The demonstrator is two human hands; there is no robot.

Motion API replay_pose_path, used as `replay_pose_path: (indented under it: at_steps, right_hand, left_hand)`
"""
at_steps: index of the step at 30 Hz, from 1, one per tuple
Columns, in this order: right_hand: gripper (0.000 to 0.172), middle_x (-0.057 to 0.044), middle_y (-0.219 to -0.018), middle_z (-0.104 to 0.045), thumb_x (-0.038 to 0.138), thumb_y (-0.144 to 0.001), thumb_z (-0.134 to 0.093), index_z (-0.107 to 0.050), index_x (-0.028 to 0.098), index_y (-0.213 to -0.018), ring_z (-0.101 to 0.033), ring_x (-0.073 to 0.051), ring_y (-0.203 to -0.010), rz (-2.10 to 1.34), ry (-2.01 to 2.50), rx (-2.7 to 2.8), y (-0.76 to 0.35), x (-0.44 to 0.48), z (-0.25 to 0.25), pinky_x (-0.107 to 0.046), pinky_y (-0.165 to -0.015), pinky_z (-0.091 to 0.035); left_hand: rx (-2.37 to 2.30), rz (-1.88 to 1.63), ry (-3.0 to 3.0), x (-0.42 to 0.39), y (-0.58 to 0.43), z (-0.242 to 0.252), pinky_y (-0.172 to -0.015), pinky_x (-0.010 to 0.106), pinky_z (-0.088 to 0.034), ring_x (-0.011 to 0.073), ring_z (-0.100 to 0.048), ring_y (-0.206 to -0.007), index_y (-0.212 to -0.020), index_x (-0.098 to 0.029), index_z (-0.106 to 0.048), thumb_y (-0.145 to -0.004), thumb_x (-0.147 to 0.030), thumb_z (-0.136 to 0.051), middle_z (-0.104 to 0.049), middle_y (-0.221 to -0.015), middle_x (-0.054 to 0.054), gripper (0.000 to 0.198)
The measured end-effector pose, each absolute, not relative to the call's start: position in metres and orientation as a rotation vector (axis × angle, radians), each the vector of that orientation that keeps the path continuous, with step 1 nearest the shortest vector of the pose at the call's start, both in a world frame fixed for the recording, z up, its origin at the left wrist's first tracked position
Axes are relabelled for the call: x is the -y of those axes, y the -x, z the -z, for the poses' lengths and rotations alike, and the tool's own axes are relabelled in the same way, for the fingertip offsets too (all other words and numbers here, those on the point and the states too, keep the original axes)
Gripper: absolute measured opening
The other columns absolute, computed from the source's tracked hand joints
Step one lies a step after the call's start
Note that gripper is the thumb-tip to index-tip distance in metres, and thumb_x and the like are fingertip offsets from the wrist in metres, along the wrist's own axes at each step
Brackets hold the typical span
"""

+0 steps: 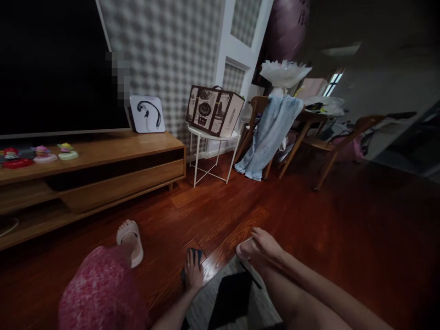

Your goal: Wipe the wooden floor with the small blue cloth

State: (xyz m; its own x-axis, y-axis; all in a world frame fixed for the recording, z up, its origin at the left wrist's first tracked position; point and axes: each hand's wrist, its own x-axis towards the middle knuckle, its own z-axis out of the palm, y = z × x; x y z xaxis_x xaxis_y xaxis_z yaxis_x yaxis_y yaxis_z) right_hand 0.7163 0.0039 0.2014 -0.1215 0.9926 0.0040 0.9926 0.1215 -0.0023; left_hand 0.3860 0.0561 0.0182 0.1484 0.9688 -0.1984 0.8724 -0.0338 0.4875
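Holding dark cloth [197,255] to glossy floor [209,217] in loosely closed left hand [193,270], with right hand [266,242] half-curled by right slipper [241,250], unclear in grip, perhaps risking a sideways skid from leaning too hard.

Dimly lit, the right side swallowed by shadow; glare is caught on the floor [213,220], a patch by the television [58,64] pixelated.

Left forearm [176,308] is being angled forward and down; left hand [194,274] is being held palm-down, fingers [191,260] extended. Right forearm [319,279] is being held out nearly straight; right hand [268,243] is being rested at right foot [248,248], grip unclear.
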Motion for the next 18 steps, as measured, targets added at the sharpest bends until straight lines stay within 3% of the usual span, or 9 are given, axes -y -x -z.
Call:
replay_pose_path:
  at_steps: [6,9,12,15,18]
  right_hand:
    - [0.024,-0.013,-0.114,-0.072,0.018,-0.088,-0.057,-0.073,0.018,-0.107,-0.064,-0.026,-0.113,-0.245,1.686,2.849,-0.595,-0.057,-0.162,-0.04,-0.101,-0.051]
    - [0.04,-0.02,-0.134,-0.066,0.024,-0.085,-0.06,-0.07,0.014,-0.123,-0.058,-0.031,-0.13,-0.387,1.616,2.899,-0.562,-0.052,-0.115,-0.047,-0.108,-0.048]
    - [0.073,-0.025,-0.156,-0.045,0.039,-0.08,-0.064,-0.054,0.012,-0.147,-0.041,-0.04,-0.146,-0.561,1.772,2.725,-0.545,-0.042,-0.065,-0.059,-0.114,-0.041]
    - [0.087,-0.016,-0.164,-0.035,0.05,-0.074,-0.065,-0.044,0.025,-0.155,-0.032,-0.044,-0.149,-0.643,1.878,2.553,-0.533,-0.037,-0.029,-0.065,-0.113,-0.039]
    - [0.093,-0.009,-0.168,-0.028,0.049,-0.07,-0.065,-0.037,0.035,-0.157,-0.029,-0.045,-0.15,-0.657,1.852,2.551,-0.529,-0.039,-0.013,-0.067,-0.112,-0.039]
  left_hand:
    - [-1.495,-0.141,-1.893,-0.091,-0.442,-0.046,-0.127,0.027,-0.018,0.0185,-0.017,-0.158,-0.159,-0.016,-0.031,-0.08,-0.012,-0.052,-0.019,-0.172,0.009,0.082]
    - [-1.544,-0.161,-1.954,-0.106,-0.413,-0.044,-0.13,0.037,-0.012,0.0217,-0.01,-0.159,-0.16,-0.016,-0.029,-0.083,-0.011,-0.048,-0.015,-0.172,0.009,0.08]
    - [-1.783,-0.208,-2.065,-0.114,-0.359,-0.029,-0.13,0.049,-0.013,0.0276,-0.016,-0.158,-0.158,-0.015,-0.033,-0.087,-0.013,-0.045,-0.021,-0.17,0.013,0.072]
    - [-2.056,-0.245,-2.133,-0.112,-0.308,-0.001,-0.129,0.054,-0.016,0.0304,-0.026,-0.155,-0.154,-0.017,-0.042,-0.092,-0.017,-0.043,-0.03,-0.167,0.015,0.062]
    - [-2.129,-0.324,-2.223,-0.105,-0.281,0.025,-0.129,0.055,-0.017,0.0281,-0.027,-0.155,-0.152,-0.027,-0.045,-0.095,-0.026,-0.042,-0.036,-0.165,0.01,0.057]
